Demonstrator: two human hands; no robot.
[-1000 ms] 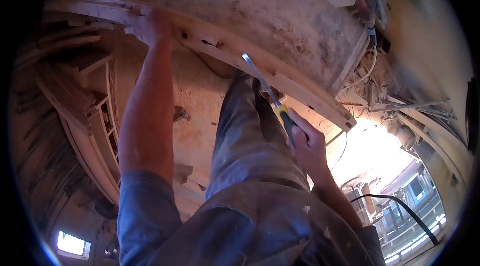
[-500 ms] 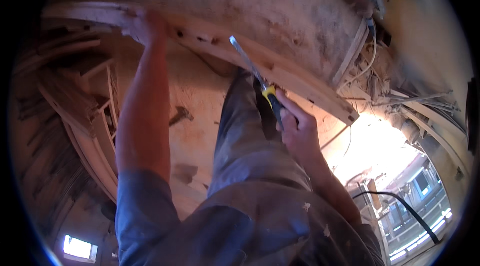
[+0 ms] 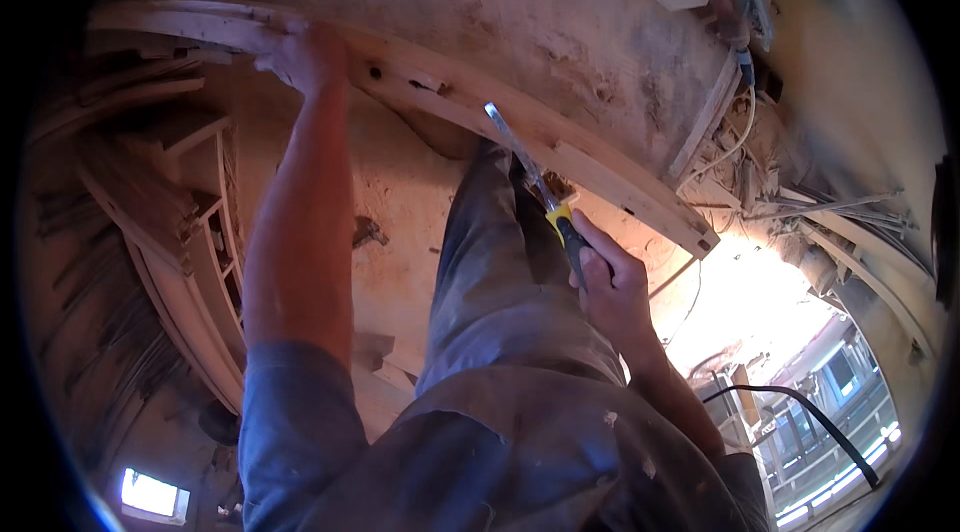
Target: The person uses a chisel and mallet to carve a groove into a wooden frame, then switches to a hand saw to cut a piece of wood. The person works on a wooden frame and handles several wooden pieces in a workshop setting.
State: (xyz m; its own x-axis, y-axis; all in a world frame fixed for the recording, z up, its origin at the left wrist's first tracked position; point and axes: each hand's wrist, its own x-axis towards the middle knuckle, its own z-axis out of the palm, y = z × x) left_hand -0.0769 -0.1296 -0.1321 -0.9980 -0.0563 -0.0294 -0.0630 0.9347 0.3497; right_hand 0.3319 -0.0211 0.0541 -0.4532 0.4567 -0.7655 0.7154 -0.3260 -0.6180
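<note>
Head view: what's at the far left?

"Low down, a bright window [image 3: 155, 495]; above it, a wooden rack [image 3: 180, 292]."

"And the left hand [image 3: 310, 57]?"

"On the beam [image 3: 460, 102]. The fingers bend over the edge; whether they're clenched on it, I can't tell."

"Where does the beam lie?"

"Along the near side of the bench [image 3: 560, 12], slanting down to the right."

"Below?"

"A hammer [image 3: 370, 232] on the floor [image 3: 395, 282], just beside the left forearm [image 3: 305, 252]."

"Then the chisel [image 3: 558, 216]?"

"Over the leg [image 3: 500, 282], blade slanting up and left. Its tip overlaps the beam in view; contact is unclear."

"And the right hand [image 3: 612, 282]?"

"Fingers wrapped around the chisel's handle."

"Farthest right?"

"A pale cable [image 3: 740, 139] above, a black hose [image 3: 810, 410] below."
</note>
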